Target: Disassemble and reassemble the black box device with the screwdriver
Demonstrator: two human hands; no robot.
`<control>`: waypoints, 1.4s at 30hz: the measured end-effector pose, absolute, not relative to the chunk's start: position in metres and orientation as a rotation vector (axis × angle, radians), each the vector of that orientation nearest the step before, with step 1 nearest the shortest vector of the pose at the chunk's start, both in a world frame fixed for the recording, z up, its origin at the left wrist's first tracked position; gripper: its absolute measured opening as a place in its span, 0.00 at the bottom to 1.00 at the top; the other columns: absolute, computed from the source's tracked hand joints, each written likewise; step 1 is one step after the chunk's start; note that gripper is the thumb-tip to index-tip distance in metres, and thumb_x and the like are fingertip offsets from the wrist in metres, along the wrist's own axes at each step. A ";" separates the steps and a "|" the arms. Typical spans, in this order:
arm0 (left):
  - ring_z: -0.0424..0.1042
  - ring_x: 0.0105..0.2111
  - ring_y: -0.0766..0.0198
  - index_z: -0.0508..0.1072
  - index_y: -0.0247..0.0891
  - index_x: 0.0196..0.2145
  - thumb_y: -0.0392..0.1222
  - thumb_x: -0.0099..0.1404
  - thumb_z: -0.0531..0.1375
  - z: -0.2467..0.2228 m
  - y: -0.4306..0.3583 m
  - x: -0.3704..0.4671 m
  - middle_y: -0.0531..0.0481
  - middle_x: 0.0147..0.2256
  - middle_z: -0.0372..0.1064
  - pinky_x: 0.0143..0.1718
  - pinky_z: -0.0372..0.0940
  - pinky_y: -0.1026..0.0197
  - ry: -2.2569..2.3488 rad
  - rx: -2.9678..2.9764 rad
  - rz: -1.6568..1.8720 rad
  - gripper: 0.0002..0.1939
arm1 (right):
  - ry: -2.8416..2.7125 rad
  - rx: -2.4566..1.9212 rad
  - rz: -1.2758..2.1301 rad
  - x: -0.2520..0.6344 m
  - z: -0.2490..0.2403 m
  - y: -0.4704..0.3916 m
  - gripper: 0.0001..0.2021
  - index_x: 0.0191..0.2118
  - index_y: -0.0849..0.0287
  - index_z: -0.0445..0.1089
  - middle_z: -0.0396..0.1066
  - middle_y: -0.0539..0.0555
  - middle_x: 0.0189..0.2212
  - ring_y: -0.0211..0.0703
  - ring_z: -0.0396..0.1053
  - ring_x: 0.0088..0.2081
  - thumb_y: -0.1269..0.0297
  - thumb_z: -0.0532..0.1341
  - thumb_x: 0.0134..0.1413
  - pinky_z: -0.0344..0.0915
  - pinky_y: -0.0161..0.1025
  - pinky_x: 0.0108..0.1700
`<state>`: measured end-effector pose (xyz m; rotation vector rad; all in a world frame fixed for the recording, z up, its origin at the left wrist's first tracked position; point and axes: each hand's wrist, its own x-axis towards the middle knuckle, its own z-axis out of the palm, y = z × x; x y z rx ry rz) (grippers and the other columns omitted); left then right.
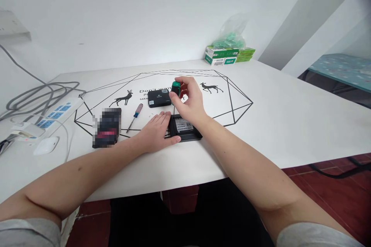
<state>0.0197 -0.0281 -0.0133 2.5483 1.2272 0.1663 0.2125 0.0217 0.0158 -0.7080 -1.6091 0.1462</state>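
Note:
My right hand (pixel 188 98) is wrapped round the green and black handle of a screwdriver (pixel 175 88). The shaft points down, its tip at the upper left corner of a black device (pixel 188 134) with a white label. My left hand (pixel 158 133) lies on the device's left side, thumb over the near edge and fingers against the left edge. Just beyond is a flat black box (pixel 159 98) with small stickers. A second screwdriver (pixel 135 117), with a clear and blue handle, lies left of my left hand. Tiny pieces, perhaps screws, lie between them.
A blurred-out dark object (pixel 107 128) lies on the white table (pixel 304 123) at the left. Beyond it are a power strip (pixel 58 114), grey cables and a white case (pixel 46 145). Green and white boxes (pixel 222 56) with a plastic bag stand at the back right.

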 end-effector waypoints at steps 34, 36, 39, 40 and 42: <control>0.43 0.81 0.30 0.46 0.22 0.80 0.72 0.74 0.51 -0.010 -0.029 0.022 0.24 0.80 0.44 0.79 0.46 0.33 1.243 2.547 0.135 0.56 | -1.697 -0.728 0.168 0.216 0.020 0.022 0.19 0.61 0.48 0.69 0.72 0.54 0.48 0.47 0.72 0.43 0.61 0.65 0.67 0.78 0.49 0.41; 0.43 0.81 0.30 0.46 0.22 0.80 0.72 0.74 0.52 -0.009 -0.030 0.023 0.25 0.80 0.43 0.79 0.45 0.33 1.246 2.542 0.128 0.56 | -1.688 -0.732 0.176 0.215 0.020 0.021 0.19 0.61 0.49 0.69 0.73 0.55 0.49 0.47 0.73 0.44 0.62 0.64 0.66 0.78 0.48 0.41; 0.43 0.81 0.30 0.47 0.23 0.80 0.71 0.74 0.52 -0.010 -0.029 0.023 0.25 0.80 0.44 0.79 0.46 0.32 1.248 2.537 0.145 0.55 | -1.669 -0.742 0.195 0.216 0.021 0.021 0.19 0.60 0.49 0.69 0.74 0.55 0.50 0.47 0.73 0.44 0.62 0.64 0.65 0.79 0.48 0.41; 0.43 0.81 0.29 0.47 0.23 0.80 0.71 0.74 0.52 -0.011 -0.029 0.022 0.24 0.80 0.44 0.79 0.46 0.31 1.248 2.536 0.147 0.55 | -1.657 -0.739 0.203 0.216 0.021 0.022 0.19 0.60 0.49 0.69 0.74 0.55 0.50 0.47 0.73 0.44 0.62 0.64 0.65 0.78 0.47 0.41; 0.43 0.81 0.29 0.47 0.22 0.80 0.72 0.74 0.52 -0.013 -0.028 0.021 0.24 0.80 0.44 0.79 0.45 0.30 1.241 2.541 0.153 0.56 | -1.631 -0.726 0.220 0.216 0.020 0.023 0.19 0.59 0.48 0.70 0.75 0.55 0.50 0.46 0.74 0.44 0.62 0.65 0.64 0.78 0.47 0.41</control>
